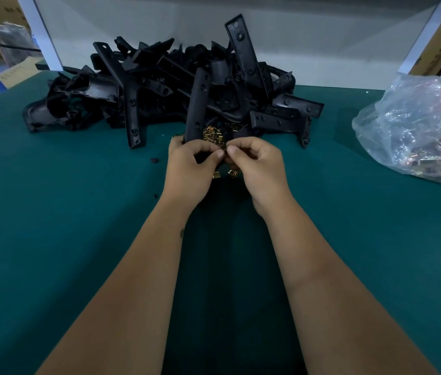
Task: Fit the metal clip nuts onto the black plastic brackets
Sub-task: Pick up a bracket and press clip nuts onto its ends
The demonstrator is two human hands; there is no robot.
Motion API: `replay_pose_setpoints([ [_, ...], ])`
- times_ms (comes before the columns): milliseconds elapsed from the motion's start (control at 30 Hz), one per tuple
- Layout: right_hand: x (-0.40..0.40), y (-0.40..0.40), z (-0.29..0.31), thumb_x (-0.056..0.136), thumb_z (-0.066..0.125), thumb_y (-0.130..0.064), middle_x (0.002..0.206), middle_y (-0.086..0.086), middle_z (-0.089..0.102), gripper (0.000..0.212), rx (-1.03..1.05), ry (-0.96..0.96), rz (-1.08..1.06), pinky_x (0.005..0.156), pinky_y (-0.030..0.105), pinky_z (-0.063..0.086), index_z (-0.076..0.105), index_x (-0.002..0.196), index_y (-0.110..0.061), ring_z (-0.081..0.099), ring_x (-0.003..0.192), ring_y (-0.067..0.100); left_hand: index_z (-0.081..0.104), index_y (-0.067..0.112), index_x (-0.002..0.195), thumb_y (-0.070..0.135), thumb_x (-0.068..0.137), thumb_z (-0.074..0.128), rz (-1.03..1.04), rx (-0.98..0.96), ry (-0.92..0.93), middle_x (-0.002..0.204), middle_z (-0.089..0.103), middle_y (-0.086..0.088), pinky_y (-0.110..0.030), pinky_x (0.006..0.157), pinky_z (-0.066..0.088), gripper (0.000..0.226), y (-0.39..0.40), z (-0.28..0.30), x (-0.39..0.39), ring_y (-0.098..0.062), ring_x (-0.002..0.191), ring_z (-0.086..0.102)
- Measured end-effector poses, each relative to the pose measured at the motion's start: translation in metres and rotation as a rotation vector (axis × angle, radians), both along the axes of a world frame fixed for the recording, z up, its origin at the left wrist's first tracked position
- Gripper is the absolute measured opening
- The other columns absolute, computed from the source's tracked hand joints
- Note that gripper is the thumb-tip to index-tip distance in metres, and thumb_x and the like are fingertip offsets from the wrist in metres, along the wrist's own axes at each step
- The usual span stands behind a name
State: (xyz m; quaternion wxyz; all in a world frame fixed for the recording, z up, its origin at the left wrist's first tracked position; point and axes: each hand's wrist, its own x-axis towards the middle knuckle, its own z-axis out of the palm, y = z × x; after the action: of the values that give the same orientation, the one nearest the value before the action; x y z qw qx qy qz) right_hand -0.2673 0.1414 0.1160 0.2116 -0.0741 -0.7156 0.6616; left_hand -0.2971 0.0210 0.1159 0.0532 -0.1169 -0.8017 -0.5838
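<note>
Green tabletop [65, 212] — left hand [187, 169] grips a bracket [196, 109], right hand [257, 169] pinches a clip nut [223, 152] (barely visible) — push it on squarely.

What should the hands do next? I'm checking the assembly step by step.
Probably push the clip nut, pinched between both thumbs, onto the end of the black bracket that the left hand holds upright. The right hand meets it there; whether the nut is already seated is hidden by the fingers.

Upright black bracket [197, 104] beside gold clip nuts [212, 133], apparently loose.
</note>
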Motion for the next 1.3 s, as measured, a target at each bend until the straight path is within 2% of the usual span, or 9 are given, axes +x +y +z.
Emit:
replay_pose_setpoints([
  [233,0.001,0.007,0.001,0.094,0.06,-0.004,0.086,-0.001,0.072,0.022,-0.106,-0.008,0.202,0.075,0.022,0.053,0.074,0.094,-0.021,0.064,0.073,0.006,0.07,0.026,0.097,0.025,0.097,0.062,-0.064,0.086,-0.087,0.125,0.052,-0.008,-0.037,0.104,0.045,0.008,-0.003,0.001,-0.001,-0.019,0.116,0.053],
  [333,0.001,0.007,0.001,0.091,0.062,0.001,0.083,0.002,0.074,0.018,-0.195,0.022,0.243,0.076,0.023,0.055,0.073,0.096,-0.013,0.068,0.077,0.011,0.072,0.024,0.094,0.022,0.098,0.06,-0.092,0.19,-0.108,0.112,0.068,-0.009,-0.03,0.093,0.052,0.013,-0.004,0.002,-0.001,-0.017,0.106,0.064],
  [433,0.0,0.005,0.0,0.089,0.063,0.004,0.084,0.004,0.075,0.017,-0.242,0.047,0.236,0.075,0.024,0.056,0.072,0.097,-0.008,0.071,0.08,0.013,0.072,0.029,0.087,0.024,0.098,0.06,-0.072,0.247,-0.132,0.093,0.073,0.006,-0.014,0.077,0.049,0.017,-0.004,0.003,-0.002,0.0,0.088,0.066],
  [533,0.0,0.004,0.0,0.087,0.065,0.005,0.084,0.004,0.075,0.017,-0.247,0.055,0.186,0.075,0.023,0.056,0.071,0.096,-0.008,0.072,0.079,0.014,0.074,0.033,0.078,0.027,0.097,0.062,-0.069,0.285,-0.143,0.081,0.074,0.014,-0.012,0.075,0.049,0.023,-0.003,0.003,-0.003,0.002,0.084,0.066],
  [733,0.001,0.003,0.0,0.085,0.072,-0.004,0.078,-0.004,0.074,0.014,-0.077,0.041,0.131,0.07,0.018,0.053,0.074,0.09,-0.017,0.067,0.07,0.006,0.075,0.028,0.078,0.02,0.095,0.065,-0.082,0.358,-0.169,0.094,0.073,0.001,-0.031,0.093,0.051,0.021,-0.005,0.002,-0.004,-0.018,0.103,0.066],
  [900,0.003,0.007,0.003,0.087,0.071,-0.008,0.074,-0.008,0.072,0.017,-0.038,0.031,0.131,0.064,0.017,0.051,0.075,0.086,-0.024,0.061,0.063,0.003,0.075,0.027,0.074,0.018,0.096,0.063,-0.116,0.351,-0.227,0.088,0.072,0.006,-0.032,0.097,0.047,0.027,-0.007,0.004,-0.004,-0.013,0.099,0.063],
  [1033,0.004,0.005,0.004,0.087,0.071,-0.005,0.071,-0.011,0.071,0.017,-0.02,0.023,0.152,0.064,0.016,0.052,0.073,0.084,-0.022,0.063,0.064,0.0,0.072,0.021,0.08,0.019,0.097,0.06,-0.105,0.35,-0.249,0.093,0.069,-0.002,-0.047,0.107,0.045,0.02,-0.006,0.005,-0.004,-0.026,0.105,0.062],
  [1167,0.003,-0.002,0.003,0.086,0.07,-0.002,0.077,-0.007,0.068,0.017,0.143,0.066,0.066,0.063,0.014,0.051,0.069,0.084,-0.019,0.063,0.067,-0.001,0.071,0.022,0.082,0.021,0.098,0.059,-0.065,0.302,-0.229,0.097,0.07,-0.005,-0.047,0.104,0.048,0.02,-0.003,0.003,-0.005,-0.029,0.111,0.063],
  [1300,0.001,-0.013,-0.001,0.09,0.065,-0.005,0.092,0.004,0.065,0.007,0.403,0.145,-0.033,0.074,0.021,0.052,0.067,0.094,-0.01,0.062,0.082,0.01,0.072,0.024,0.077,0.021,0.098,0.06,-0.029,0.311,-0.195,0.09,0.07,0.0,-0.043,0.101,0.05,0.024,-0.002,0.003,-0.006,-0.02,0.099,0.064],
])
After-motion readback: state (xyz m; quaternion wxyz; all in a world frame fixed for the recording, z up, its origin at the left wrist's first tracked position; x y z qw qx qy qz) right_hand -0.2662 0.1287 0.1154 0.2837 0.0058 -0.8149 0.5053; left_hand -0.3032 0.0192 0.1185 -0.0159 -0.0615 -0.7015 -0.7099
